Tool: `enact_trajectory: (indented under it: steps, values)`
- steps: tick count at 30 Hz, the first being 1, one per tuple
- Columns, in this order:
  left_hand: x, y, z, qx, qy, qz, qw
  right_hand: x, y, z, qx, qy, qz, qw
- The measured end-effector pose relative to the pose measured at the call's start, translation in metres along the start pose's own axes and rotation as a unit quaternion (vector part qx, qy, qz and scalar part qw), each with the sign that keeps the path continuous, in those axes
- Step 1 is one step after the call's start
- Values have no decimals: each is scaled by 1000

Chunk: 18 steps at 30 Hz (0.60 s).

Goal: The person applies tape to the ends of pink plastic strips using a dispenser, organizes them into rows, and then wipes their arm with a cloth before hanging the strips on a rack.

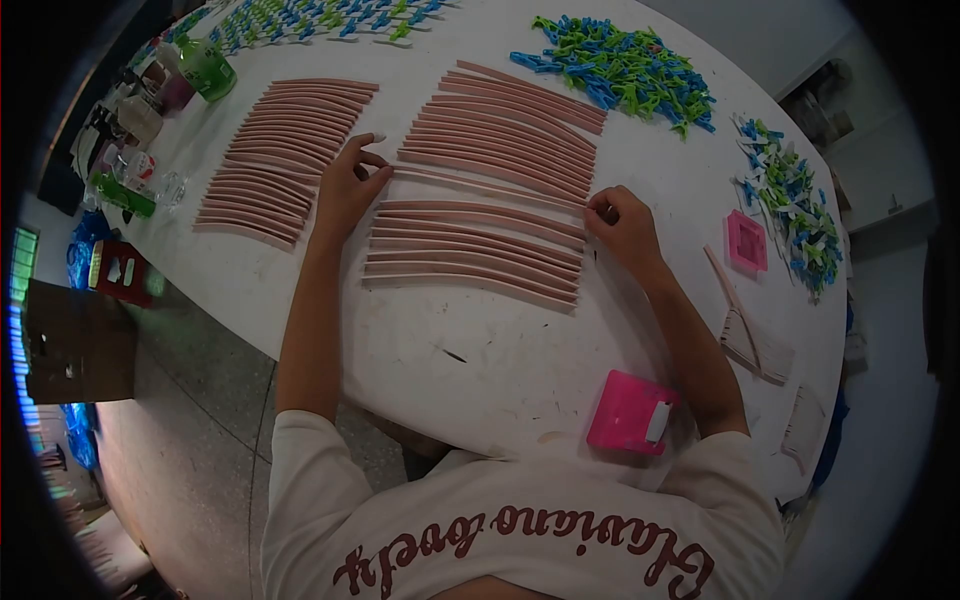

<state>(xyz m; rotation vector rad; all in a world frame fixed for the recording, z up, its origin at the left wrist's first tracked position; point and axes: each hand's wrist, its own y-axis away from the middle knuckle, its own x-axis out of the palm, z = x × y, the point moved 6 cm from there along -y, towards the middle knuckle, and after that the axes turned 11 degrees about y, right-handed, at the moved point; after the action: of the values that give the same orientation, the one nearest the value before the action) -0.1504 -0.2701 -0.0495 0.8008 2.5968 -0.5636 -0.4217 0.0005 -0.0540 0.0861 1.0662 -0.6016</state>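
Note:
A long, thin pink strip [487,186] lies between my two hands, in a gap in the middle group of similar strips. My left hand [347,190] pinches its left end between thumb and finger, with another finger stretched out. At the right end, my right hand [622,225] is closed with curled fingers on the strip's tip. Several matching strips [500,130] lie in rows beyond it, and a smaller group [470,250] lies nearer to me. Another column of strips [270,160] is left of my left hand.
Blue and green clips [630,75] are heaped at the back of the white table [430,380], more clips [800,220] lie at right. A pink tape dispenser [630,412] stands near my right forearm, a pink box [745,240] beyond. Bottles [205,68] line the left edge.

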Motion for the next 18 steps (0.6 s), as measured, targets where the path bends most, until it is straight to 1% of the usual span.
enact_trajectory:
  steps: [15, 18]
  values:
    - [0, -2, 3, -13, 5, 8, 1000, 0, 0, -3, 1, -9, 0, 1000]
    - [-1, -1, 1, -14, 4, -3, 1000, 0, 1, -3, 0, -12, -1, 1000]
